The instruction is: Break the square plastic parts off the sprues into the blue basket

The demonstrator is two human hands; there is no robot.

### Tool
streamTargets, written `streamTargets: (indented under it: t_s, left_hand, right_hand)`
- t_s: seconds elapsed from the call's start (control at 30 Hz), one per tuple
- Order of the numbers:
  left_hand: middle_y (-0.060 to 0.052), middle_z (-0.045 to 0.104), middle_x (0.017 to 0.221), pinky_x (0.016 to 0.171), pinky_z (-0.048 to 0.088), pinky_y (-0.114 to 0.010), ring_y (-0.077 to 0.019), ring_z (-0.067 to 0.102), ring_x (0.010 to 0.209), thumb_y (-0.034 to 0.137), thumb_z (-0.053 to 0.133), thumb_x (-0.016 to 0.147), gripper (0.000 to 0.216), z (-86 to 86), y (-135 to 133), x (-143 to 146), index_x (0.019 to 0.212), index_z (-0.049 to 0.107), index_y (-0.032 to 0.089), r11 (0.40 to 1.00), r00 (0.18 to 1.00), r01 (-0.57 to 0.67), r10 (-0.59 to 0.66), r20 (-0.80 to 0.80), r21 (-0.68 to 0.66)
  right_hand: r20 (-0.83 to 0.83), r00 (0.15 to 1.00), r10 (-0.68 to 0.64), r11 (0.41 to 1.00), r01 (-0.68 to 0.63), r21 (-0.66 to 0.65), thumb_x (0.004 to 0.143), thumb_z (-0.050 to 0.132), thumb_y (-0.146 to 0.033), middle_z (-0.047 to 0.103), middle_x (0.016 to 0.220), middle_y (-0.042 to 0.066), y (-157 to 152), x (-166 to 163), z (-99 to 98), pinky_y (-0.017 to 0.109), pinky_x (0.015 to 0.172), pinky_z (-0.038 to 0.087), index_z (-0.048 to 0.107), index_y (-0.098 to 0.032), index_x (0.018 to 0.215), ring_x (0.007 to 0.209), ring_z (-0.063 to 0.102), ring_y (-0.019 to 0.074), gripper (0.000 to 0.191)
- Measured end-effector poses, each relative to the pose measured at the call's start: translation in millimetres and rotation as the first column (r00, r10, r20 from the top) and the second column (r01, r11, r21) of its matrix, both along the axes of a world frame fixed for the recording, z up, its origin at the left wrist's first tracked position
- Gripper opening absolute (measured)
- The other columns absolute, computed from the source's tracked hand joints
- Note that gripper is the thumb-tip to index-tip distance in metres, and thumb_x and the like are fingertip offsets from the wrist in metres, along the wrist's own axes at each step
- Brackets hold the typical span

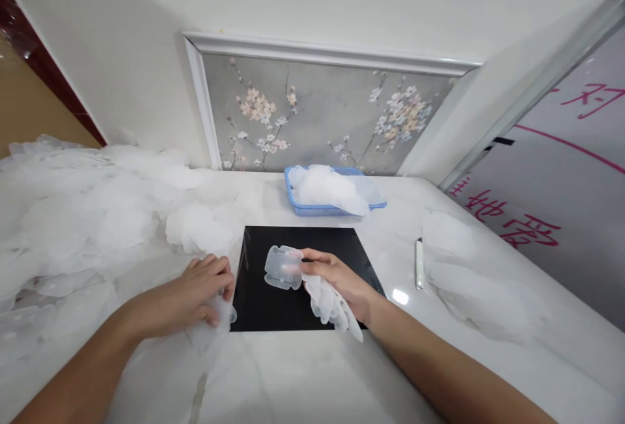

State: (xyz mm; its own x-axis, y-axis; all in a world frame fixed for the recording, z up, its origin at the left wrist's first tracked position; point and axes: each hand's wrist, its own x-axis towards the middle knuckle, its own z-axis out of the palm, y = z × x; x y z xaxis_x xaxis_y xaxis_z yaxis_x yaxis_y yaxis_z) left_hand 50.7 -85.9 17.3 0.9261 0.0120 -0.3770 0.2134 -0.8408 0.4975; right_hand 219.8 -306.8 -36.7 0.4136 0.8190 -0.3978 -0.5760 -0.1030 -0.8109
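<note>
My right hand (336, 277) is over a black mat (258, 310), its fingers closed on a bunch of translucent white plastic pieces (325, 303) fanned out below the palm. One flat piece (279, 269) with rounded, notched corners and small dark marks extends left from its fingertips. At the mat's left edge, my left hand (208, 287) has curled fingers, with thumb and forefinger closed on another thin translucent piece (217, 326). Part of that piece is hidden beneath the hand and looks blurred.
A large heap of similar pieces (83, 209) covers the left side of the marble-look table (273, 378). Behind the mat, a blue basket (312, 212) holds more. On the right lie a utility knife (419, 264) and more translucent pieces (483, 294). A framed floral panel (317, 111) stands behind.
</note>
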Motion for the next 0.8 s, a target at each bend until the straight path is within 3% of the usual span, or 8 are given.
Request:
streamTargets:
  t_s: [0.07, 0.13, 0.23, 0.37, 0.5, 0.63, 0.7, 0.8]
  left_hand:
    - [-0.002, 0.054, 0.092, 0.08, 0.038, -0.033, -0.0234, 0.047, 0.092, 0.016, 0.056, 0.073, 0.007, -1.9, -3, 2, 0.074, 0.052, 0.022, 0.999, 0.999, 0.005, -0.004, 0.034, -0.037]
    - [-0.001, 0.054, 0.088, 0.074, 0.037, -0.03, -0.021, 0.048, 0.085, 0.024, 0.054, 0.082, 0.007, -4.3, -6, 5, 0.077, 0.05, 0.022, 0.987, 0.996, -0.062, 0.071, 0.057, -0.15]
    - [0.003, 0.051, 0.077, 0.063, 0.032, -0.025, -0.016, 0.045, 0.07, 0.04, 0.054, 0.088, 0.021, -8.9, -10, 9, 0.08, 0.045, 0.023, 0.896, 0.959, -0.237, 0.277, 0.057, -0.375]
    - [0.006, 0.051, 0.068, 0.057, 0.029, -0.023, -0.0137, 0.044, 0.062, 0.05, 0.059, 0.085, 0.029, -19.5, -14, 13, 0.087, 0.046, 0.024, 0.703, 0.872, -0.411, 0.489, -0.026, -0.581]
    - [-0.001, 0.067, 0.085, 0.068, 0.041, -0.027, -0.0181, 0.058, 0.077, 0.048, 0.064, 0.083, 0.037, -31.1, -21, 17, 0.111, 0.056, 0.025, 0.531, 0.833, -0.453, 0.539, -0.127, -0.716]
    - [-0.007, 0.07, 0.104, 0.084, 0.047, -0.034, -0.024, 0.062, 0.1, 0.047, 0.063, 0.084, 0.036, -37.1, -33, 22, 0.11, 0.064, 0.022, 0.245, 0.792, -0.448, 0.555, -0.254, -0.86]
    - [-0.009, 0.07, 0.106, 0.089, 0.048, -0.039, -0.0265, 0.062, 0.105, 0.049, 0.059, 0.086, 0.039, -38.0, -36, 24, 0.113, 0.064, 0.02, 0.129, 0.77, -0.466, 0.547, -0.329, -0.875]
    - [-0.011, 0.067, 0.115, 0.096, 0.046, -0.044, -0.0288, 0.059, 0.113, 0.052, 0.051, 0.09, 0.046, -37.2, -37, 24, 0.12, 0.06, 0.019, 0.027, 0.764, -0.476, 0.506, -0.399, -0.879]
  right_hand:
    - [-0.027, 1.0, 0.012, 1.0, -0.011, 0.024, 0.059, 0.084, -0.032, 0.055, 0.052, -0.006, 0, 1, -0.3, 0.02, 0.043, 0.033, 0.07, -0.017, 0.094, 0.045, 0.047, 0.0079, 0.041]
    - [-0.04, 0.999, 0.017, 0.999, -0.016, 0.036, 0.059, 0.083, -0.03, 0.055, 0.052, -0.006, 0, 2, -1.6, 0.02, 0.043, 0.033, 0.069, -0.017, 0.097, 0.044, 0.047, 0.0076, 0.042]
    - [-0.034, 0.999, 0.015, 0.999, -0.014, 0.037, 0.061, 0.082, -0.03, 0.057, 0.053, -0.006, 0, 3, -3.7, 0.02, 0.044, 0.033, 0.069, -0.017, 0.098, 0.044, 0.048, 0.0077, 0.041]
    - [-0.032, 0.999, 0.024, 0.999, -0.023, 0.033, 0.06, 0.082, -0.03, 0.056, 0.052, -0.006, -1, 3, -2.2, 0.02, 0.044, 0.033, 0.069, -0.017, 0.097, 0.043, 0.047, 0.0076, 0.041]
    - [-0.019, 1.0, 0.02, 1.0, -0.02, 0.011, 0.058, 0.083, -0.031, 0.057, 0.053, -0.005, 0, 1, 0.4, 0.02, 0.046, 0.034, 0.07, -0.016, 0.097, 0.045, 0.047, 0.0077, 0.044]
    - [0.04, 0.997, -0.07, 0.998, 0.069, 0.013, 0.056, 0.084, -0.035, 0.06, 0.06, -0.003, 2, 2, -4.7, 0.021, 0.051, 0.038, 0.068, -0.017, 0.087, 0.051, 0.05, 0.0094, 0.039]
    - [0.139, 0.974, -0.179, 0.984, 0.176, 0.037, 0.061, 0.081, -0.043, 0.058, 0.062, -0.003, 2, 5, -8.6, 0.023, 0.053, 0.038, 0.063, -0.018, 0.079, 0.053, 0.05, 0.0104, 0.035]
    - [0.45, 0.858, -0.248, 0.964, 0.263, 0.031, 0.076, 0.067, -0.055, 0.052, 0.061, -0.003, 0, 10, -11.6, 0.025, 0.053, 0.035, 0.059, -0.019, 0.074, 0.054, 0.045, 0.0112, 0.038]
